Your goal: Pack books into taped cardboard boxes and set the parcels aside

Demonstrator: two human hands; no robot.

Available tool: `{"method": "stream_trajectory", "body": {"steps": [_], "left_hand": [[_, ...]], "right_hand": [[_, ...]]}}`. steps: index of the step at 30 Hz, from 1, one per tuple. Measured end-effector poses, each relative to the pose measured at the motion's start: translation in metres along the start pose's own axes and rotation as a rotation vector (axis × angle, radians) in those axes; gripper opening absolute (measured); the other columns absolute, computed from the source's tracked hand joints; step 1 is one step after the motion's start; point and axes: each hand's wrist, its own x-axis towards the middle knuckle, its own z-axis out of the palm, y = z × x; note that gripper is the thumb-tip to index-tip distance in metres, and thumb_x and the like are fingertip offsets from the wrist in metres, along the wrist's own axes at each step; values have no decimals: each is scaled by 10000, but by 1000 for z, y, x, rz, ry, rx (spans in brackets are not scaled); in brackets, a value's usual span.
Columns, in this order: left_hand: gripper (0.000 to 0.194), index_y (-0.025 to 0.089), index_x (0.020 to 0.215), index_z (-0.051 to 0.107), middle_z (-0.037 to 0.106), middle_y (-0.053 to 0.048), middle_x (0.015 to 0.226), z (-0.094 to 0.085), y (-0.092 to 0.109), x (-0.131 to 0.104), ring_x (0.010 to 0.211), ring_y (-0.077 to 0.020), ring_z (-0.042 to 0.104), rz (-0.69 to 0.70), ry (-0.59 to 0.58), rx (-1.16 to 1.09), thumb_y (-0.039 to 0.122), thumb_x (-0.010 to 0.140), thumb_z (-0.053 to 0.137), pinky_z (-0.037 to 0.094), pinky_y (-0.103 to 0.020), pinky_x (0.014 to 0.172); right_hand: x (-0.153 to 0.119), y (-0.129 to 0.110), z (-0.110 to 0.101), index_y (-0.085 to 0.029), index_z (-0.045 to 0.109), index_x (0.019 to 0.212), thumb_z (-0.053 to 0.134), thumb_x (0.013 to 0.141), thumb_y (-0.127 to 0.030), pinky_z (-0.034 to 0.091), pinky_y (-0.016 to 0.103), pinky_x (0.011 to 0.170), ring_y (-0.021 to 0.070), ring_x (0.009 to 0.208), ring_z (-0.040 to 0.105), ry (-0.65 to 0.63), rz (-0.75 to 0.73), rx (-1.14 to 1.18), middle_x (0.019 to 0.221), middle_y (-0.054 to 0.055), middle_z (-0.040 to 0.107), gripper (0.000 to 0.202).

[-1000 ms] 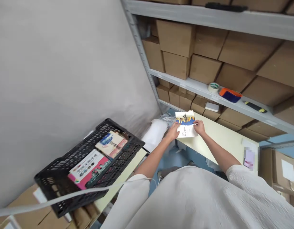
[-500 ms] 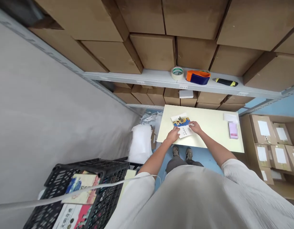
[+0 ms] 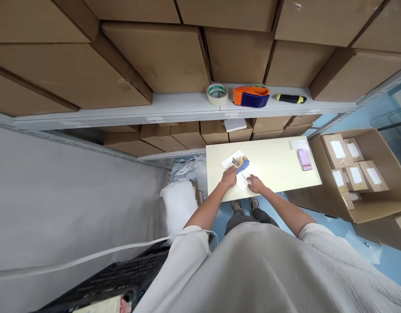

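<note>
A book [image 3: 244, 179] with a white, blue and gold cover lies tilted on the pale yellow table [image 3: 272, 158], near its front edge. My left hand [image 3: 230, 177] is closed on the book's left side, fingers over the cover. At the book's lower right, my right hand [image 3: 256, 184] has its fingers bent on the white part with dark lettering. The fingertips' undersides are hidden. Part of the cover beyond my left hand is white with a dark figure.
On the shelf above are a tape roll [image 3: 217, 94], an orange and blue tape dispenser [image 3: 251, 96] and a utility knife [image 3: 289, 98]. A pink-purple phone-like item [image 3: 304, 159] lies at the table's right. An open carton [image 3: 366, 213] holds smaller boxes; a black crate [image 3: 122, 278] stands at lower left.
The camera view has turned right. The book has rotated on the table; my left hand has moved up along its edge, and my right hand has shifted down to its lower right.
</note>
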Motion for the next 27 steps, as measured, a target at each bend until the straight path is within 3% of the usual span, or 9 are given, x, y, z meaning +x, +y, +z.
{"method": "stream_trajectory", "body": {"steps": [6,12,17,21,24,27], "left_hand": [[789,236,1738,296,274,-149,1814,4,2,-3,1666,-327,268,-2,-90,110,157,972,472,308,-541,1302],[801,226,1729,306,305,-189,1792,5,7,-30,1569,-374,420,-20,-142,146,183,956,510,355,-563,1244],[737,253,1677,391,414,-156,1739,6,5,-45,1513,-363,473,-25,-161,141,207,957,544,350,-555,1240],[656,263,1648,429,474,-149,1693,-4,-7,-43,1551,-343,422,-3,-117,117,237,996,494,353,-552,1245],[648,249,1654,419,313,-136,1793,-14,-20,-35,1628,-328,309,-18,-77,123,225,1009,480,315,-532,1280],[730,272,1708,336,247,-117,1826,-15,-29,-29,1660,-347,246,-48,-108,91,225,1000,510,256,-555,1310]], "right_hand": [[2,-12,0,-152,418,1684,584,977,-301,345,472,1304,344,1627,358,-32,78,-44,1776,195,337,741],[25,-14,-9,-221,197,1763,588,946,-320,154,604,1343,366,1707,94,-28,95,-71,1853,146,102,912],[46,-27,-18,-221,159,1772,602,952,-380,87,561,1350,346,1712,17,-53,45,-157,1863,122,36,946],[33,-45,-14,-199,263,1743,551,985,-353,158,545,1323,360,1687,126,-5,24,-200,1854,144,98,825],[11,-53,-3,-204,389,1685,489,1002,-315,290,543,1253,378,1576,340,80,53,-180,1785,175,313,699],[-3,-54,6,-216,393,1684,507,966,-263,346,534,1208,383,1485,439,82,93,-154,1705,186,433,728]]}}
